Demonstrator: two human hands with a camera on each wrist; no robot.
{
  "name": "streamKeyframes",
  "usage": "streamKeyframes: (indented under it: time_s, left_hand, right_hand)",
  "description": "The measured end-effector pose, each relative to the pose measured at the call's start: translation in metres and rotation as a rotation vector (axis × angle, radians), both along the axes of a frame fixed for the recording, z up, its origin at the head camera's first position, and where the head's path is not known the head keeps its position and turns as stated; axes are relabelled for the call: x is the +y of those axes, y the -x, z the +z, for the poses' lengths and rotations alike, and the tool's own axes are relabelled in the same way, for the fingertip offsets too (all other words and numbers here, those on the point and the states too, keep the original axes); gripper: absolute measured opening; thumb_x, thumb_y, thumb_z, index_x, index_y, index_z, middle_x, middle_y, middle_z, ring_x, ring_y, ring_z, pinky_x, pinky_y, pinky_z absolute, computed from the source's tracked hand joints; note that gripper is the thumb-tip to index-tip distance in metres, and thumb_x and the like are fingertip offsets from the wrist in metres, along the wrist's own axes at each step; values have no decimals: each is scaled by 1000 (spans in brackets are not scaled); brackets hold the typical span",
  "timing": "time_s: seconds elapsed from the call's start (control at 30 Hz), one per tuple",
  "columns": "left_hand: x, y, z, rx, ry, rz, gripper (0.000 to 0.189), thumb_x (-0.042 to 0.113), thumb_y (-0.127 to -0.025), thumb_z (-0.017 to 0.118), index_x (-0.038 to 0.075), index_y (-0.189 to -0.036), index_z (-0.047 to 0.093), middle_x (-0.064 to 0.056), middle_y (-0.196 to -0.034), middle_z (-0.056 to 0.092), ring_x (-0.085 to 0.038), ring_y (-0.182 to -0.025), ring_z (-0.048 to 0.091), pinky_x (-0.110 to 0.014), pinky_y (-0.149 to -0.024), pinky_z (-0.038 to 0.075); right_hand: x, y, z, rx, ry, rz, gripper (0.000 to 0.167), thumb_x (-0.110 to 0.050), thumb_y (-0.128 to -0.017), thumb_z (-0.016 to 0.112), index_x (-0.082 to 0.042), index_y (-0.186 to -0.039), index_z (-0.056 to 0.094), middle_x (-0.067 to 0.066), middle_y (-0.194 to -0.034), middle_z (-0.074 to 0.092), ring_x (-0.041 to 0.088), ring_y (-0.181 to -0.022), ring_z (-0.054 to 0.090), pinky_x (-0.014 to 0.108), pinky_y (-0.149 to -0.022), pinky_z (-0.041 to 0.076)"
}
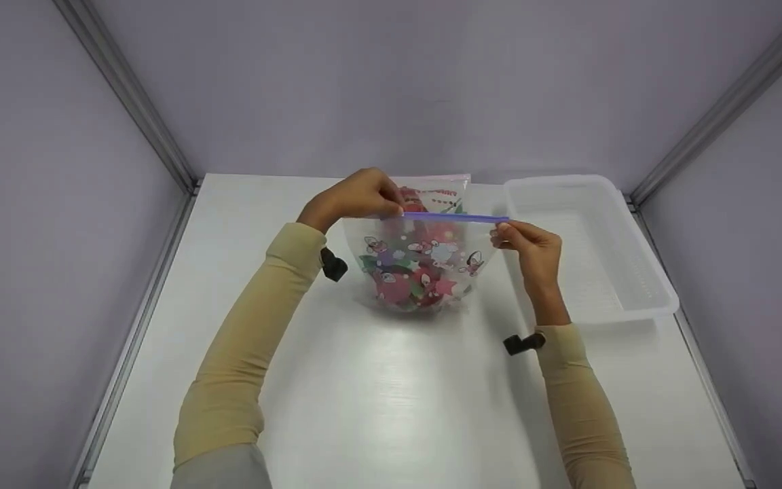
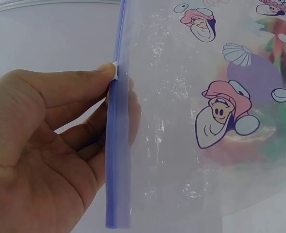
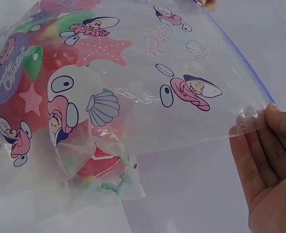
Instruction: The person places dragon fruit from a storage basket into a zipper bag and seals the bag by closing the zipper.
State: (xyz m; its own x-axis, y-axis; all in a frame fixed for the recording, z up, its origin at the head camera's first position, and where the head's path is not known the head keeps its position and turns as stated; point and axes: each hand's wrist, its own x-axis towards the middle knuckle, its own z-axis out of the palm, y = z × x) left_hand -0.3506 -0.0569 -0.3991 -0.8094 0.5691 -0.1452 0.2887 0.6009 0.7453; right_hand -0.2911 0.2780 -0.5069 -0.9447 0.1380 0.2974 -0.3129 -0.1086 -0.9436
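Observation:
A clear zip bag (image 1: 442, 255) printed with cartoon shells and stars stands upright on the table, with red and green things showing through it. Along its top runs a purple zip strip (image 1: 455, 217). My left hand (image 1: 367, 195) pinches a small white slider (image 2: 115, 71) on that strip, towards the left part of the bag's mouth. At the other end, my right hand (image 1: 537, 250) holds the bag's top right corner between thumb and fingers. Whether the zip is sealed on either side of the slider I cannot tell.
Just behind the zip bag stands another clear printed package (image 1: 455, 187) with a pink top edge, partly hidden. A translucent white tray (image 1: 645, 314) sits at the right of the white table (image 1: 391, 407). Pale walls (image 1: 391, 88) enclose the back and sides.

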Motion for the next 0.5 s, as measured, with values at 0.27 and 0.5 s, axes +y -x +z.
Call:
streamKeyframes:
  time_s: [0.27,0.5]
  left_hand:
    - [-6,1,2,-12,33,12,21,19,-98,73,3,-109,82,-14,-115,76,-23,-90,62,-38,-87,58]
    - [-12,0,4,4,54,-7,20,18,-98,74,3,-109,83,-15,-111,78,-23,-87,62,-40,-87,58]
  right_hand:
    - [0,0,1,3,-10,-1,21,0,-97,75,20,-102,75,5,-83,81,16,-74,77,30,-71,66]
    - [0,-1,1,-5,-23,-8,20,-2,-97,77,17,-102,77,4,-83,81,16,-74,78,31,-71,66]
